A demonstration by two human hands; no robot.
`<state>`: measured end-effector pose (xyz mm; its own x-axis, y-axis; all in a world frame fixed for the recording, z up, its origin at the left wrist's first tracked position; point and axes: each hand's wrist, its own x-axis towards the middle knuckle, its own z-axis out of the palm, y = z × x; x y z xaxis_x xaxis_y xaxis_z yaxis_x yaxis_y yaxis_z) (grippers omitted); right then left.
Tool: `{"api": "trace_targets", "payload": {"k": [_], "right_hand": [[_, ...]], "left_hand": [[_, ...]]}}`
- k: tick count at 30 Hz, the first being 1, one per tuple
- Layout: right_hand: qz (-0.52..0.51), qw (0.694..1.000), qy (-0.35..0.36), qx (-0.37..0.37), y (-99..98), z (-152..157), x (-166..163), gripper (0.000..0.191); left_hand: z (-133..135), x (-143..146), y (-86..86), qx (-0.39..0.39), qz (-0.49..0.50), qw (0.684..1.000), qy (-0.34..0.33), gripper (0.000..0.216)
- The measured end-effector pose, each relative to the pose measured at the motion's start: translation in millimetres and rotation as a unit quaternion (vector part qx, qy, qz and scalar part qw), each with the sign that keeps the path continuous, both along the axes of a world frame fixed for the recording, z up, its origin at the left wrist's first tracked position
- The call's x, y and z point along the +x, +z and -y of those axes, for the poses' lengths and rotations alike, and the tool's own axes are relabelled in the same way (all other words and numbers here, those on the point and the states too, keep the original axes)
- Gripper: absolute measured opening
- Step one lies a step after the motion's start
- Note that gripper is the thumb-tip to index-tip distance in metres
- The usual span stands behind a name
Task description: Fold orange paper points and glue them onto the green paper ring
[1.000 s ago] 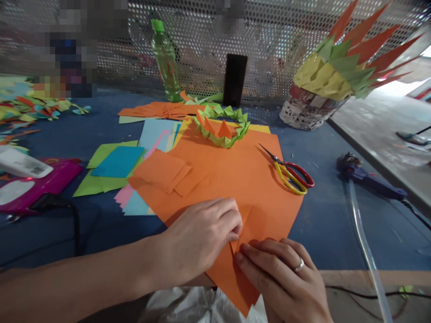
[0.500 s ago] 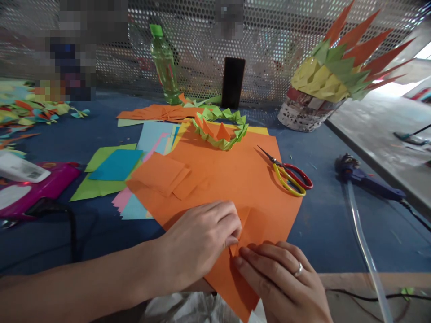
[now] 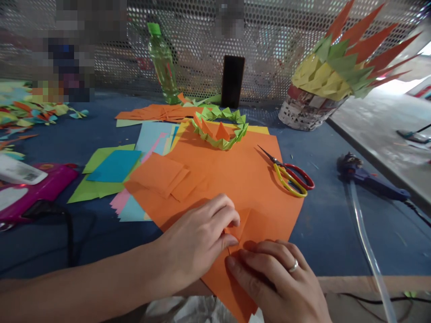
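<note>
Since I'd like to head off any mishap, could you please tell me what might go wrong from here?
The small orange paper at the left hand and right hand matches the orange sheet beneath, so its edges might be misjudged. The scissors lie across that sheet's right edge, so tugging it might drag them. The green paper ring on it could shift too.

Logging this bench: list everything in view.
mesh: one, grey, back
table: one, blue, beneath
bottle: one, green, back
phone: one, black, back
decorated pot: one, mixed, back right
paper ring: one, green and orange, centre
scissors: one, red and yellow, right
glue gun: one, purple, right
glue stick: one, clear, right
device: one, magenta, left
scraps: many, mixed, back left
orange paper: several, orange, centre
coloured sheets: several, mixed, left
cords: several, black, sides
left hand: one, bare, front
right hand: one, ringed, front
</note>
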<state>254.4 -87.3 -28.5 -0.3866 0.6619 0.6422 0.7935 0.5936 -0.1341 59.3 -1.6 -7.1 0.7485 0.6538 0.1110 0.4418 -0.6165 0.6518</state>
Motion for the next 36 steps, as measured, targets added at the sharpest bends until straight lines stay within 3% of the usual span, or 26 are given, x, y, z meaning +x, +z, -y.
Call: {"api": "trace_targets", "payload": {"k": [8,17,21,26,32,36], "right_hand": [[-0.011,1.000,0.000,-0.003,-0.5,1.3,0.3,0.025],[-0.005,1.000,0.004,-0.008,-1.5,4.8,3.4,0.027],[0.005,1.000,0.015,-0.021,0.4,5.1,6.0,0.033],[-0.001,0.999,0.024,-0.036,2.8,6.8,7.1,0.036],[-0.004,0.998,0.033,-0.050,1.7,9.4,6.9,0.033],[-0.031,0.998,0.033,-0.054,-7.7,11.1,6.5,0.035]], "left_hand": [[-1.3,2.1,-3.2,0.009,-0.001,0.999,0.040,0.015],[-6.5,-0.7,-1.0,0.014,-0.022,0.999,0.031,0.018],[-5.3,-4.2,-0.3,-0.001,0.021,0.999,0.033,0.012],[-0.3,-6.6,1.1,-0.018,0.006,0.999,0.036,0.047],[1.1,-4.3,-2.2,-0.015,-0.019,0.999,0.049,0.054],[-3.1,-3.2,-3.3,0.017,-0.014,0.998,0.060,0.036]]}}
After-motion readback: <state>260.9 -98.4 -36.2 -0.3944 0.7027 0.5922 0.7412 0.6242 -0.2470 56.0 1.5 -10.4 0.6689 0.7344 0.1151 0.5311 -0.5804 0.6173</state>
